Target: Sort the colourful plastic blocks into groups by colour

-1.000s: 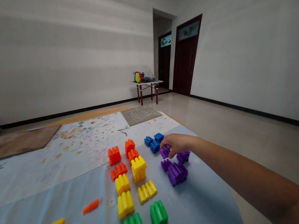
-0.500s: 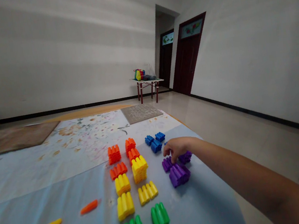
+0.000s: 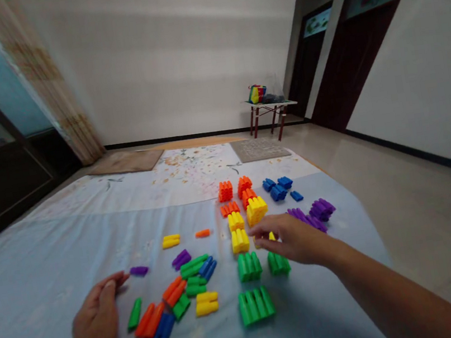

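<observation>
Colourful plastic blocks lie sorted by colour on a pale blue sheet (image 3: 52,257). My right hand (image 3: 290,238) hovers over a yellow block group (image 3: 270,236), partly hiding it, fingers loosely curled with nothing visibly held. Just below it sit green block groups (image 3: 248,266). Purple blocks (image 3: 315,215) lie to its right, with blue blocks (image 3: 278,188) and orange blocks (image 3: 235,189) farther back. My left hand (image 3: 94,327) rests at the lower left, fingers stretched flat toward a single purple piece (image 3: 139,270). A loose pile of mixed pieces (image 3: 177,297) lies between the hands.
A small table (image 3: 270,110) with a colourful bag stands by the far wall near dark doors (image 3: 353,42). Two mats (image 3: 258,149) lie beyond the sheet. A curtain (image 3: 48,88) and a window are at the left. Bare tiled floor runs along the right.
The view swung left and down. My right hand drew back from the purple blocks to the yellow and green ones. My left hand and the loose pile came into view.
</observation>
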A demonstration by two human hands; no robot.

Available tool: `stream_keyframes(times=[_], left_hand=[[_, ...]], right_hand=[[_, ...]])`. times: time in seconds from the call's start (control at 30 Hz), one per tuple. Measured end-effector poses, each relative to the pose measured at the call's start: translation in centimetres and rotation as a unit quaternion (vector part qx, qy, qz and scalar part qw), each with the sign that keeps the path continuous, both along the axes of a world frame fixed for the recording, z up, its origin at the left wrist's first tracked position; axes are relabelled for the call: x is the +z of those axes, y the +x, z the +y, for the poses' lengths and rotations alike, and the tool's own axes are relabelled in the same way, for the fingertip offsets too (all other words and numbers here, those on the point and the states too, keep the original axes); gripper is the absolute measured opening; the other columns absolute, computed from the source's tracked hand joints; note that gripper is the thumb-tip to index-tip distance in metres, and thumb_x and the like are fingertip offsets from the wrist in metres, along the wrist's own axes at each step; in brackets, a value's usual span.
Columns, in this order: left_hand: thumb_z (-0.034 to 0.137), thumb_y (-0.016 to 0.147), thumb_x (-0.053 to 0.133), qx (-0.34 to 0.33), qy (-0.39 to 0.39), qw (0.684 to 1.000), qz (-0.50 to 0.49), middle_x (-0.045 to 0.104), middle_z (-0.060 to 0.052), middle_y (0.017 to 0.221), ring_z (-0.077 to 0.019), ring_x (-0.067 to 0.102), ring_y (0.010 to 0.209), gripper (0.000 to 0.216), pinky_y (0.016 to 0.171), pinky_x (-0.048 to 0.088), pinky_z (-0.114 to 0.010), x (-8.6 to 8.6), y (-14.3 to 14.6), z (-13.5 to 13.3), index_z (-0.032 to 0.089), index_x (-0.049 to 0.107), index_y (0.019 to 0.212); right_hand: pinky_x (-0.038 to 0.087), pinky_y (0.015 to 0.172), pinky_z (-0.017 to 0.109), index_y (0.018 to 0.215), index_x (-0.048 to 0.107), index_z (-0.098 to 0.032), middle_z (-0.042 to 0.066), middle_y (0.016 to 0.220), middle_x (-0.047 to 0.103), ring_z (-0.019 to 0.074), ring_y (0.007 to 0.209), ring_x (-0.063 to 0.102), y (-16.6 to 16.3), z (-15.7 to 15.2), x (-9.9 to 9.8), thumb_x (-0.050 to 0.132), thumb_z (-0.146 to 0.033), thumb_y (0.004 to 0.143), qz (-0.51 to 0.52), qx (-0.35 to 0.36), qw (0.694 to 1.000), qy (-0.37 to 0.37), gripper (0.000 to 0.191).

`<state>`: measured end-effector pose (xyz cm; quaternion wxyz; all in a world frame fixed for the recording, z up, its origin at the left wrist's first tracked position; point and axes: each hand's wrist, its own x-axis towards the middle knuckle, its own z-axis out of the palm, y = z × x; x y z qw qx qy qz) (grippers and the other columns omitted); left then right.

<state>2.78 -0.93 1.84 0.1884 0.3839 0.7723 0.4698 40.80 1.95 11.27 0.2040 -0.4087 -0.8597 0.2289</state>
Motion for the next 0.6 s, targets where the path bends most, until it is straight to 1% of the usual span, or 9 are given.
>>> stream_keyframes(times=[0.07, 0.13, 0.27, 0.4, 0.53, 0.6], left_hand=[[0.041, 0.074, 0.044, -0.011, 0.017, 1.000, -0.018, 0.069, -0.004, 0.090, -0.0226, 0.061, 0.091, 0.034, 0.092, 0.046, -0.040, -0.3, 0.0, 0.1, 0.020, 0.064, 0.091], [0.045, 0.074, 0.043, -0.023, 0.033, 0.999, -0.023, 0.069, -0.005, 0.092, -0.0225, 0.061, 0.089, 0.036, 0.090, 0.046, -0.040, -0.7, 0.0, 0.1, 0.020, 0.063, 0.092], [0.047, 0.074, 0.042, -0.036, 0.047, 0.998, -0.035, 0.068, -0.006, 0.094, -0.0211, 0.061, 0.086, 0.037, 0.086, 0.047, -0.038, -1.3, -0.2, 0.0, 0.020, 0.062, 0.091], [0.047, 0.075, 0.041, -0.038, 0.051, 0.997, -0.037, 0.068, -0.006, 0.092, -0.0210, 0.060, 0.084, 0.038, 0.083, 0.047, -0.037, -1.4, -0.3, 0.1, 0.020, 0.062, 0.091], [0.047, 0.075, 0.041, -0.042, 0.057, 0.997, -0.034, 0.069, -0.007, 0.093, -0.0214, 0.061, 0.083, 0.039, 0.083, 0.048, -0.038, -1.3, -0.2, 0.2, 0.019, 0.062, 0.092], [0.046, 0.075, 0.041, -0.045, 0.058, 0.997, -0.032, 0.069, -0.007, 0.093, -0.0217, 0.061, 0.084, 0.038, 0.082, 0.048, -0.037, -1.1, -0.1, 0.2, 0.019, 0.062, 0.092]], right_hand=[[0.046, 0.075, 0.026, 0.103, 0.067, -0.018, 0.005, 0.090, 0.069, 0.0152, 0.081, 0.061, -2.9, -1.0, -1.1, 0.055, -0.022, 0.086, -0.010, 0.029, 0.999, 0.006, 0.021], [0.046, 0.078, 0.028, 0.105, 0.066, -0.018, 0.006, 0.094, 0.068, 0.0164, 0.086, 0.061, -5.7, -1.3, -2.0, 0.057, -0.021, 0.085, -0.036, 0.042, 0.998, 0.020, 0.023], [0.046, 0.081, 0.030, 0.107, 0.066, -0.018, 0.008, 0.098, 0.067, 0.0193, 0.093, 0.061, -10.3, -1.1, -2.9, 0.057, -0.023, 0.085, -0.098, 0.059, 0.993, 0.036, 0.024], [0.047, 0.081, 0.032, 0.106, 0.066, -0.018, 0.009, 0.099, 0.067, 0.0211, 0.095, 0.060, -14.5, -1.0, -3.2, 0.055, -0.033, 0.087, -0.130, 0.077, 0.986, 0.071, 0.027], [0.049, 0.077, 0.038, 0.100, 0.068, -0.013, 0.015, 0.098, 0.066, 0.0274, 0.094, 0.060, -18.1, -1.1, -3.8, 0.055, -0.051, 0.083, -0.198, 0.058, 0.975, 0.087, 0.044], [0.049, 0.076, 0.040, 0.098, 0.068, -0.011, 0.016, 0.098, 0.065, 0.0293, 0.094, 0.060, -19.3, -1.2, -4.2, 0.056, -0.051, 0.082, -0.223, 0.059, 0.969, 0.092, 0.044]])
